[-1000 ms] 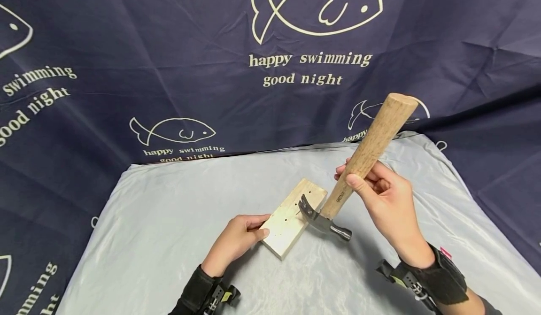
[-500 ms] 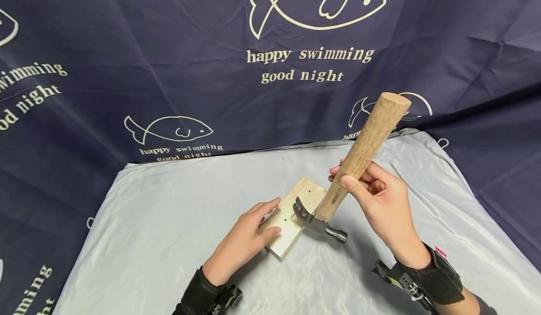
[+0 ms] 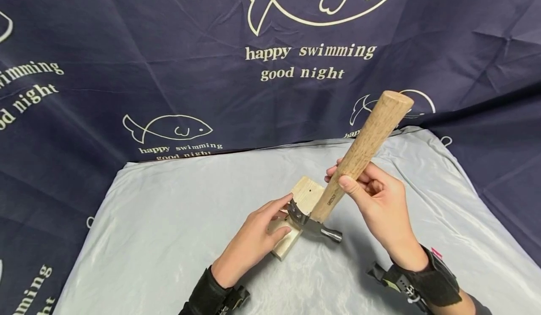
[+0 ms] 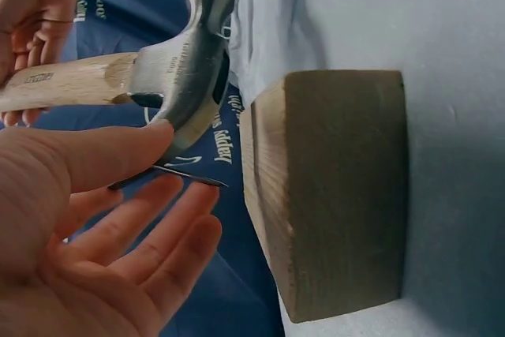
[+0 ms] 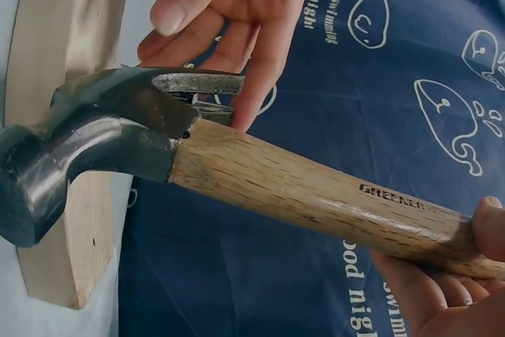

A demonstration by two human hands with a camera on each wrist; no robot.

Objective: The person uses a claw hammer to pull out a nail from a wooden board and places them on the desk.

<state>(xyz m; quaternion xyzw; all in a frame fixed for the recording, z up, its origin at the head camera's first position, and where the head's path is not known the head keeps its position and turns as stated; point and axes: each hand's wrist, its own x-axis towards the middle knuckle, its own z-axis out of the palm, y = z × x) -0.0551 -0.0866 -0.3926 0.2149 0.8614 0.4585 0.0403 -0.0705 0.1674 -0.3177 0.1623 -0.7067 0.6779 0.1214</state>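
A claw hammer (image 3: 367,141) slants up over the pale wooden board (image 3: 307,194), its head low and its handle rising to the right. My right hand (image 3: 382,209) grips the handle below its middle, thumb on the near side. A thin nail (image 4: 193,176) sticks out by the claw in the left wrist view, its point toward the board. Around the claw my left hand (image 3: 255,235) spreads loosely, with its thumb and index fingertip right at the metal and the other fingers extended behind the nail. The claw's slot (image 5: 197,88) shows in the right wrist view.
The board lies on a table draped in shiny light grey cloth (image 3: 181,202) and has small dark holes (image 3: 310,190) in its top. Behind the table hangs a dark blue curtain (image 3: 190,71) printed with white fish and lettering.
My left hand has let go of the board's left edge and moved right and up to the hammer's claw, fingers opening. The hammer has shifted slightly left over the board in my right hand.
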